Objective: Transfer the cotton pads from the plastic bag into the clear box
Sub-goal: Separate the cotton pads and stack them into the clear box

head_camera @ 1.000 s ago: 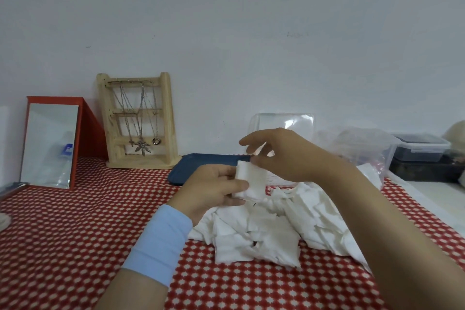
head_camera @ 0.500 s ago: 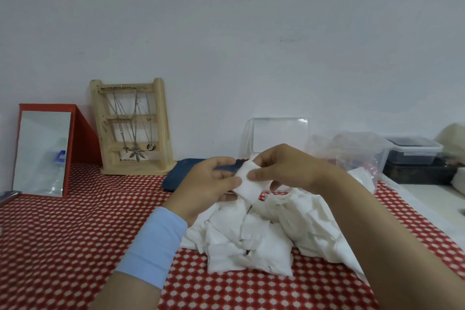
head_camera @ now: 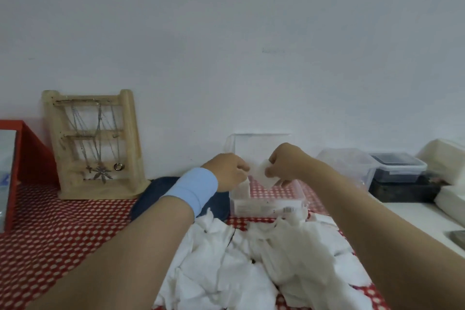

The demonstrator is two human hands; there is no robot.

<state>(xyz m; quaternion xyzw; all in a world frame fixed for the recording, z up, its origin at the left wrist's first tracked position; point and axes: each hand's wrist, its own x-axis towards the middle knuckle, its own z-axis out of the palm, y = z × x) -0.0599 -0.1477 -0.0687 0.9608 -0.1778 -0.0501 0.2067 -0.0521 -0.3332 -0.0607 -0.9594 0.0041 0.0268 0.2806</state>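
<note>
The clear box (head_camera: 267,205) stands on the red checked cloth with its lid (head_camera: 261,145) raised against the wall. My right hand (head_camera: 286,166) pinches one white cotton pad (head_camera: 264,175) above the box's open top. My left hand (head_camera: 230,171), in a light blue wristband, curls over a small stack of pads (head_camera: 243,190) standing upright at the box's left end. A big loose pile of cotton pads (head_camera: 251,262) lies in front of the box, between my forearms. The crumpled clear plastic bag (head_camera: 346,162) sits behind my right wrist.
A wooden jewellery stand (head_camera: 94,146) and a red-framed mirror (head_camera: 27,171) stand at the back left. A dark blue tray (head_camera: 156,192) lies left of the box. Dark lidded containers (head_camera: 400,170) and white packs (head_camera: 448,158) sit on the white surface at right.
Both hands moved away from me, from above the pile to over the clear box. The stack from my left hand now stands in the box's left end; the view shifted forward.
</note>
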